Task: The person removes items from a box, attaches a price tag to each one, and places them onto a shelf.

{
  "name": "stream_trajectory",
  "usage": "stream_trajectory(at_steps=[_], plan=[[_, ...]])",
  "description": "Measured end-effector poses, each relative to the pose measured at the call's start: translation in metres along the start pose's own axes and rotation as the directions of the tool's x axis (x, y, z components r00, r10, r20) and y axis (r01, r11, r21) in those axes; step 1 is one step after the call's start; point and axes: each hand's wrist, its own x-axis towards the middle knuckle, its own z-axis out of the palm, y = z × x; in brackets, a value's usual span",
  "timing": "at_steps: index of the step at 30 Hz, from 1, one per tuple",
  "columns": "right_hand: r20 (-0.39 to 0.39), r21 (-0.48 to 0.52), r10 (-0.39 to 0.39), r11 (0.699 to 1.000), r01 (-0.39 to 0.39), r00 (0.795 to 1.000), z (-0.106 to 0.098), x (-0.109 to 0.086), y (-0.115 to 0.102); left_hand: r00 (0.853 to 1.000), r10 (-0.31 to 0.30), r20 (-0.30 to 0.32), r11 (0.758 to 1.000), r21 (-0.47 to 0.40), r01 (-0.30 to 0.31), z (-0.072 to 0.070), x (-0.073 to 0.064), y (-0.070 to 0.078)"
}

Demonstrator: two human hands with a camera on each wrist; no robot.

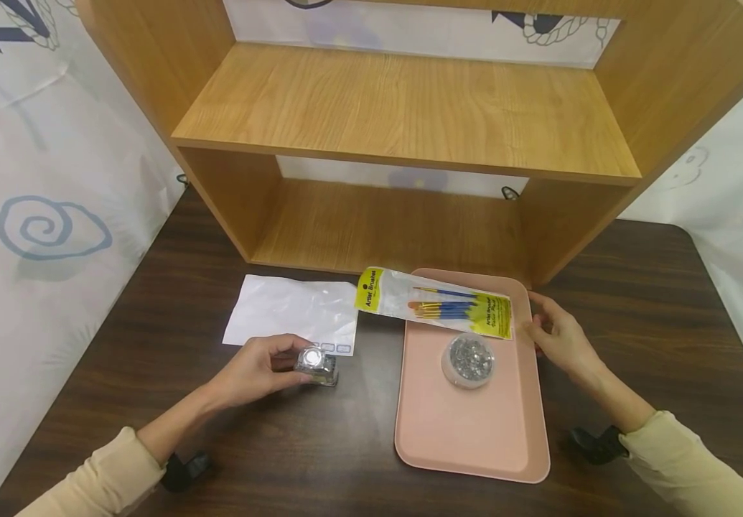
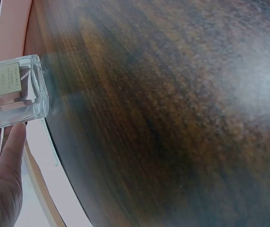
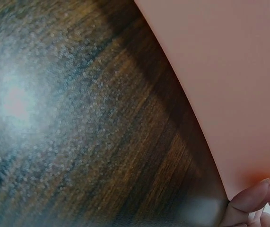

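My left hand (image 1: 258, 370) grips a small clear glass perfume bottle (image 1: 316, 366) with a silvery top, just in front of the white sheet (image 1: 290, 310). In the left wrist view a pale printed label shows on the bottle (image 2: 30, 97), with fingers below it. My right hand (image 1: 561, 336) pinches the right rim of the pink tray (image 1: 468, 441) near its far corner, thumb on the outer side in the right wrist view. On the tray sit a round tub of silvery bits (image 1: 471, 359) and, across its far end, a packet of artist brushes (image 1: 436, 301).
A wooden shelf unit (image 1: 403, 108) stands at the back of the dark table (image 1: 293, 445), close behind the tray and sheet. The brush packet's left end overhangs the tray toward the sheet. Patterned white cloth (image 1: 54, 179) hangs around the table.
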Motion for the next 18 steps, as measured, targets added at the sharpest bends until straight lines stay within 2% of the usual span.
stream_trajectory(at_steps=[7,18], plan=[[0.004,0.001,0.006,1.000,-0.006,1.000,-0.0001,-0.0003,0.0006,1.000,-0.007,0.006,1.000,-0.026,0.007,-0.0007,-0.0020,-0.0010],[-0.008,-0.019,-0.006,1.000,0.006,1.000,0.0006,0.0002,0.0031,1.000,-0.001,0.009,1.000,0.007,0.001,-0.0010,-0.0038,-0.0036]])
